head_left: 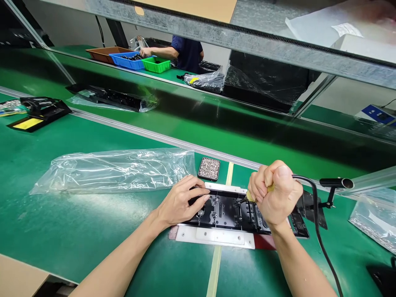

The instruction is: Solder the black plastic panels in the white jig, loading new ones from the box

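Observation:
A black plastic part (227, 211) lies in a white fixture (213, 237) on the green bench in front of me. My left hand (182, 201) rests flat on the part's left end, fingers spread over it. My right hand (275, 193) is clenched in a fist around a corded electric screwdriver (251, 196), its tip pointing down onto the middle of the part. The black cable (317, 225) runs from my fist down to the right. A small black tray of screws (209, 168) sits just behind the fixture.
An empty clear plastic bag (114, 169) lies to the left. Another bag (375, 218) lies at the right edge. A black bracket stand (331, 194) stands right of the fixture. Beyond a conveyor belt (198, 119), another person (185, 51) works by coloured bins (156, 64).

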`<state>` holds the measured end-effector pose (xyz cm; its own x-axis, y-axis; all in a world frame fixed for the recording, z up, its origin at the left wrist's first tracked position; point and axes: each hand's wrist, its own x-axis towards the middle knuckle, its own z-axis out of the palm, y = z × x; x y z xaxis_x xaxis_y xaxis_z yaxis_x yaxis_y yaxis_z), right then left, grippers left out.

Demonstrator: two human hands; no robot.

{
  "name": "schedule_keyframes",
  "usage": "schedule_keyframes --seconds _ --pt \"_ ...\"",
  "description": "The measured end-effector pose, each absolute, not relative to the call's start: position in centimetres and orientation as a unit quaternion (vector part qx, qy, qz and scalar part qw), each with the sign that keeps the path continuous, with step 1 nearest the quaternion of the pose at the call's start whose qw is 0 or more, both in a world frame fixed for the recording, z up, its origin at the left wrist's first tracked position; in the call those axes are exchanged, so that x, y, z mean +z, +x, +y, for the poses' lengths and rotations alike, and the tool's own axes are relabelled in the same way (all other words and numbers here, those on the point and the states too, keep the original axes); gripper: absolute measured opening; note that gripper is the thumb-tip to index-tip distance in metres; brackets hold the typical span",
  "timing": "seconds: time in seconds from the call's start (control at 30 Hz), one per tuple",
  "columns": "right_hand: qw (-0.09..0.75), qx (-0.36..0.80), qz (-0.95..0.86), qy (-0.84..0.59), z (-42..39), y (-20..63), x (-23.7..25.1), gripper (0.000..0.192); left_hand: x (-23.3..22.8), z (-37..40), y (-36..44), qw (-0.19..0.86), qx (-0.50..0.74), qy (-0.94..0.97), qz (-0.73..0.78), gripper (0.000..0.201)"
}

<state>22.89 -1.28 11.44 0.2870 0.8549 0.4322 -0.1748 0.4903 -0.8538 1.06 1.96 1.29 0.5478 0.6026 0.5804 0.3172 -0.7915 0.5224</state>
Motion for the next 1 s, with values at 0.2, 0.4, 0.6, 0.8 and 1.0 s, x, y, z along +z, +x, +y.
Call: schedule_keyframes --seconds 0.2,0.4,0.6,0.8,1.0 --pt "0.72 0.358 -0.481 -0.35 -1.34 22.91 11.34 0.048 1.32 1.94 1.02 0.184 0.391 0.862 0.267 0.014" --pt "0.721 0.362 -0.478 -0.347 -1.38 22.91 11.34 0.047 1.16 1.97 1.02 0.187 0.388 0.862 0.267 0.014" --pt "0.721 0.357 -0.479 -0.352 -1.28 22.9 11.38 0.048 1.12 2.01 1.1 0.182 0.396 0.86 0.265 0.015" --pt "0.72 0.36 -0.474 -0.357 -1.27 22.92 11.32 0.047 1.15 1.95 1.09 0.181 0.395 0.861 0.266 0.015" --pt "0.72 0.359 -0.473 -0.358 -1.34 22.98 11.37 0.048 1.17 1.85 0.98 0.183 0.392 0.861 0.266 0.015"
